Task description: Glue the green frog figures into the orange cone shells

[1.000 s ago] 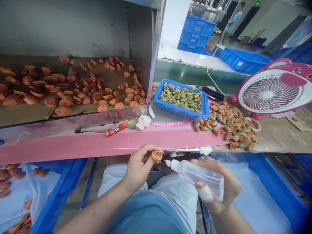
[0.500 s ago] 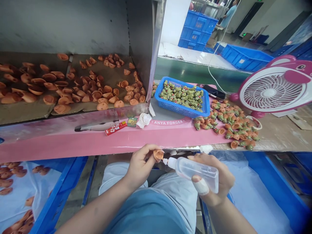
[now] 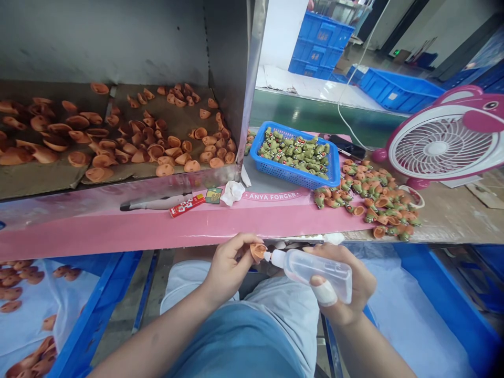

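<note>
Between the thumb and fingers of my left hand is a small orange cup-shaped piece, its hollow side facing up and right. My right hand is wrapped round a clear plastic squeeze bottle, tilted with its white nozzle at the piece's rim. A white wrap covers the right thumb. Whether the tip touches inside the hollow I cannot tell. Past my hands, a blue basket holds green figure pieces. Beside it lie joined orange-and-green pieces in a pile.
An open-fronted box at the left contains many loose orange pieces. A pink fan stands at the right. Crumpled tissue and a red packet lie on the pink sheet. Blue crates flank my lap.
The bottle's nozzle has come closer to the orange piece, now right at its rim. The piece has tipped slightly in my left fingers. The view has shifted a little.
</note>
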### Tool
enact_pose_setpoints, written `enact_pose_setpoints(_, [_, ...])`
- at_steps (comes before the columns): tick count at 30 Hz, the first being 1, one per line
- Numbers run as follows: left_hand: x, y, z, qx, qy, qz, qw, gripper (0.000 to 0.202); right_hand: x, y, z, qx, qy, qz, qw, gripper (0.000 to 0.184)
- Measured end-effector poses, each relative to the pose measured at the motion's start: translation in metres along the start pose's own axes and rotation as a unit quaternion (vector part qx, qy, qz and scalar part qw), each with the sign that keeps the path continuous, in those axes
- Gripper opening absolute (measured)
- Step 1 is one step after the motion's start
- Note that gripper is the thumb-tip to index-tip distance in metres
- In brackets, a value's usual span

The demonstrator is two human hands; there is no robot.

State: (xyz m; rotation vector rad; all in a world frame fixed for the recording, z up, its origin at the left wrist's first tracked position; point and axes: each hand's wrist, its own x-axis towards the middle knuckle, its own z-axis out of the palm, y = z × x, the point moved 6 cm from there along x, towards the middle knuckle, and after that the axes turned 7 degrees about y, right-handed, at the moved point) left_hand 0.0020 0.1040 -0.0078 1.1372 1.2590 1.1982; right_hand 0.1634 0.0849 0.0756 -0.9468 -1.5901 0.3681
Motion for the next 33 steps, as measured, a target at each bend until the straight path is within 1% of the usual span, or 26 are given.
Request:
enact_pose_setpoints(4, [-0.0003,0.0003,0.0005,-0.003,-0.004,0.000,1.000,0.008,-0.0001,0.0015,-0.0018,-0.004,0.007,-0.008,1.000,0.017])
enact_pose_setpoints(9, [-0.0006,-0.0011,0.0012,-0.004,-0.014,-0.007,1.000,0.008,-0.0006,0.0036,-0.0030,-0.013,0.018,0.015,1.000,0.018])
enact_pose_setpoints(14, [-0.0011,-0.0025,0.0013,-0.014,-0.009,-0.018,1.000,0.008,-0.0011,0.0056,-0.0060,-0.012,0.037,0.039,0.998,0.018])
enact_pose_setpoints(20, [-0.0015,-0.0035,0.0012,-0.028,-0.006,-0.033,0.999,0.009,-0.0001,0.0043,-0.0075,-0.012,0.026,0.002,1.000,0.019])
enact_pose_setpoints(23, [-0.0011,-0.0045,0.0005,-0.031,-0.005,-0.037,0.999,0.009,0.0002,0.0052,-0.0085,-0.013,0.030,0.010,0.999,0.018])
enact_pose_setpoints(28, [-0.0005,-0.0062,-0.0012,-0.034,-0.001,-0.041,0.999,0.007,0.0002,0.0041,-0.0081,-0.015,0.027,0.000,1.000,0.019])
enact_pose_setpoints(33, [0.0008,-0.0075,0.0024,-0.028,0.001,-0.037,0.999,0.007,-0.0011,0.0050,-0.0064,-0.006,0.017,-0.001,1.000,0.021])
